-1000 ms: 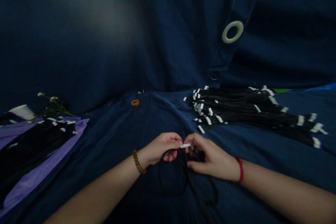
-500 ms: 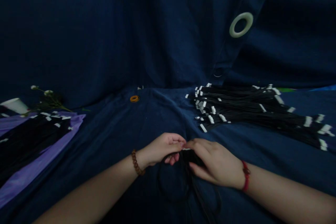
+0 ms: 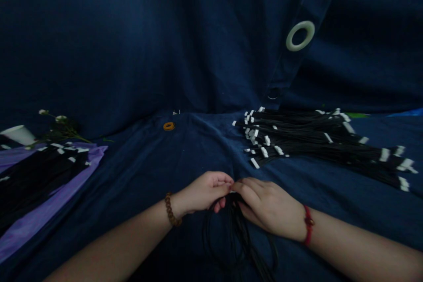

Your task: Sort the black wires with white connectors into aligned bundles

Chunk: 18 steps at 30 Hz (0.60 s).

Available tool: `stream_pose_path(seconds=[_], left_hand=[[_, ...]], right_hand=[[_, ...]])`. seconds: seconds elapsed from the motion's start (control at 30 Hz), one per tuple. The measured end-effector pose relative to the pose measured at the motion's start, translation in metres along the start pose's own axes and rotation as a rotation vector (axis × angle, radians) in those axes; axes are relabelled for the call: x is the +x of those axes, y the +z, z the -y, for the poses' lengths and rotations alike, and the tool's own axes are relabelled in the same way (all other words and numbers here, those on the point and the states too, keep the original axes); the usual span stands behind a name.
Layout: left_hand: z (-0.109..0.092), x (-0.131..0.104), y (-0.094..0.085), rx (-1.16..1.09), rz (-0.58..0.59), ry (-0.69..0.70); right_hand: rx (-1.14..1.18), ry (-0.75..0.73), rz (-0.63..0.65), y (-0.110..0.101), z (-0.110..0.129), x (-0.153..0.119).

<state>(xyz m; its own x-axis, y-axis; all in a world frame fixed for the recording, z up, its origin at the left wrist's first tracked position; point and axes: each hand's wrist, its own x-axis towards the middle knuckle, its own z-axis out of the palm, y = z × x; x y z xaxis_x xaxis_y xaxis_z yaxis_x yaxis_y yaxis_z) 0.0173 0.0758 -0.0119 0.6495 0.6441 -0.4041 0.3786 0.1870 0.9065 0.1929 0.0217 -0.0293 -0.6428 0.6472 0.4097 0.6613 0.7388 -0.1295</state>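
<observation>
Black cords (image 3: 243, 238) hang down in loops from between my two hands, near the bottom centre. My left hand (image 3: 211, 190), with a brown bead bracelet at the wrist, pinches their top end. My right hand (image 3: 266, 202), wearing a red band, is closed on the same end, its fingertips meeting those of the left. Only a sliver of white shows at the pinched end; the rest of it is hidden by the fingers. Behind my right hand lies a large pile of black cords (image 3: 307, 130) with white tags on their ends.
On the left, a purple sheet (image 3: 66, 202) bears more black cords with white tags. Beside it are a white cup (image 3: 20, 135) and white flowers (image 3: 61, 119). Orange rings (image 3: 169, 126) lie at the middle back. A pale ring (image 3: 300, 35) is on the blue curtain.
My right thumb and fingers have drawn closer together round the cords, hiding more of the white end. The hanging loops have shifted and spread. The view has moved slightly.
</observation>
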Motion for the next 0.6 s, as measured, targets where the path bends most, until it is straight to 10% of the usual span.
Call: stream_pose_path(seconds=[0.6], left_hand=[[0.0009,-0.0004,0.0064,0.046,0.024,0.055]], right_hand=[[0.299,0.235,-0.023,-0.0008,0.0026,-0.0018]])
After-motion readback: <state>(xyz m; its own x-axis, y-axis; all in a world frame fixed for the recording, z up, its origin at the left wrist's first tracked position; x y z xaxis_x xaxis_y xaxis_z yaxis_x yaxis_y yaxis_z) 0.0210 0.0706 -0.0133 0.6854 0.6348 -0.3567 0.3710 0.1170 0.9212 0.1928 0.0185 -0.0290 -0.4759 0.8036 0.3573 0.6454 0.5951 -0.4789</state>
